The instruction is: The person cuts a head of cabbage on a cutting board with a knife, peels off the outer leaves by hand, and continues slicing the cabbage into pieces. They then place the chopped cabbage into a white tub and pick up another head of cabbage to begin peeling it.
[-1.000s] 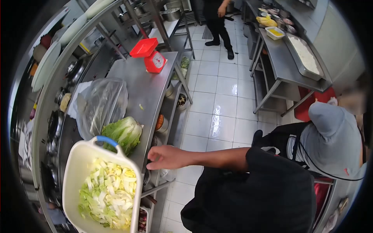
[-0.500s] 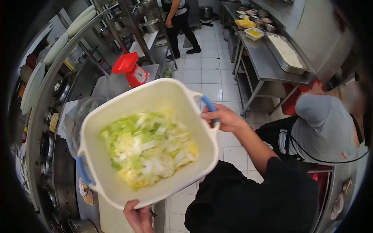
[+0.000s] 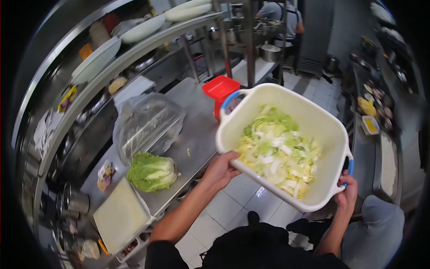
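I hold a white plastic basin (image 3: 330, 134) with blue handles in the air, tilted so its inside faces me. Chopped leafy cabbage (image 3: 280, 152), pale green, yellow and white, lies across its bottom. My left hand (image 3: 221, 171) grips the near rim at the left corner, thumb over the edge. Around the blue handle at the right, the fingers of my right hand (image 3: 347, 192) are closed. On the steel counter to the left rests a whole napa cabbage (image 3: 152, 173), beside a white cutting board (image 3: 120, 217).
Behind the basin's left corner stands a red kitchen scale (image 3: 220, 88). A clear plastic bag (image 3: 150, 127) lies on the counter under a shelf with white plates (image 3: 96, 60). Co-workers are at the back (image 3: 280, 22) and close on my right (image 3: 374, 228).
The basin has swung from over the counter to the right, above the floor. My view has turned left, bringing the whole napa cabbage and cutting board into sight. Both hands keep hold.
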Motion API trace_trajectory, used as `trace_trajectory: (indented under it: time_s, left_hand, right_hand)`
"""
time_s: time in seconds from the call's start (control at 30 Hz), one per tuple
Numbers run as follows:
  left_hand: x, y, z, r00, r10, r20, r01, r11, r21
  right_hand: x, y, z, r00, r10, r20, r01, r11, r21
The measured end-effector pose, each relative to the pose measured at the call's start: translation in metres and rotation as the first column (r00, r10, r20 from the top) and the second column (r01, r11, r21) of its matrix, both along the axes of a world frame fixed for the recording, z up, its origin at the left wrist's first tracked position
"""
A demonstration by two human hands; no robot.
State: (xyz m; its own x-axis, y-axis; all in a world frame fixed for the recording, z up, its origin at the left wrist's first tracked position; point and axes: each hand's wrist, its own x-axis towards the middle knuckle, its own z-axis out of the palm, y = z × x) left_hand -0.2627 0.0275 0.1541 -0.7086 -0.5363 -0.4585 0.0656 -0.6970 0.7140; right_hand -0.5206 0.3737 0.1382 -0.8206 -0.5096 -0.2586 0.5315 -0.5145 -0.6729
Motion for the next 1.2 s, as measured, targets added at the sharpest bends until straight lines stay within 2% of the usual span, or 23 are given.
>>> trace_trajectory:
  time_s: [0.1,0.2,0.37,0.47,0.53,0.6,0.8,0.83,0.93,0.97,1.0,1.13,1.17,1.2]
  left_hand:
    - [-0.022,-0.007,0.01,1.0,-0.012,-0.02,0.011,0.999,-0.047]
    - [-0.012,-0.001,0.011,1.0,-0.018,-0.016,0.017,0.998,-0.055]
    - [0.041,0.011,0.012,0.987,0.157,-0.025,-0.157,0.987,-0.018]
    - [0.079,0.004,0.015,0.974,0.221,0.04,-0.219,0.974,-0.055]
    - [0.095,0.007,0.009,0.958,0.281,0.046,-0.278,0.958,-0.062]
    - [0.119,0.006,0.01,0.942,0.333,0.037,-0.329,0.941,-0.082]
    - [0.209,0.038,0.049,0.869,0.489,-0.08,-0.494,0.868,-0.056]
    - [0.225,0.05,0.061,0.85,0.518,-0.096,-0.524,0.85,-0.055]
    - [0.284,0.065,0.084,0.776,0.618,-0.126,-0.628,0.775,-0.069]
    - [0.257,0.136,0.119,0.769,0.621,-0.152,-0.637,0.764,-0.101]
    - [0.274,0.167,0.134,0.75,0.639,-0.171,-0.659,0.744,-0.108]
    - [0.338,0.248,0.191,0.612,0.757,-0.231,-0.789,0.604,-0.11]
    - [0.357,0.275,0.21,0.576,0.775,-0.259,-0.815,0.569,-0.111]
    - [0.25,0.289,0.213,0.55,0.808,-0.212,-0.835,0.532,-0.14]
  right_hand:
    - [-0.013,-0.013,0.015,0.998,-0.061,-0.031,0.062,0.996,0.062]
    - [-0.036,-0.017,0.02,0.998,-0.033,-0.057,0.04,0.991,0.127]
    - [-0.03,-0.05,0.026,0.985,0.161,-0.058,-0.149,0.974,0.172]
    - [-0.008,-0.088,0.014,0.972,0.235,0.003,-0.232,0.955,0.183]
    - [-0.013,-0.097,-0.006,0.947,0.319,0.032,-0.32,0.937,0.142]
    - [-0.009,-0.111,-0.014,0.941,0.338,0.03,-0.339,0.93,0.139]
    - [0.053,-0.145,0.042,0.845,0.531,-0.063,-0.53,0.847,0.038]
    - [0.066,-0.149,0.057,0.844,0.526,-0.102,-0.521,0.85,0.077]
    - [0.102,-0.185,0.077,0.67,0.717,-0.192,-0.727,0.686,0.028]
    - [0.072,-0.119,0.107,0.659,0.717,-0.227,-0.735,0.678,0.006]
    - [0.083,-0.101,0.127,0.632,0.732,-0.257,-0.756,0.654,0.004]
    - [0.167,-0.097,0.218,0.575,0.748,-0.331,-0.787,0.617,0.03]
    - [0.186,-0.088,0.242,0.522,0.779,-0.348,-0.82,0.57,0.046]
    - [0.076,-0.094,0.221,0.493,0.812,-0.313,-0.852,0.523,0.015]
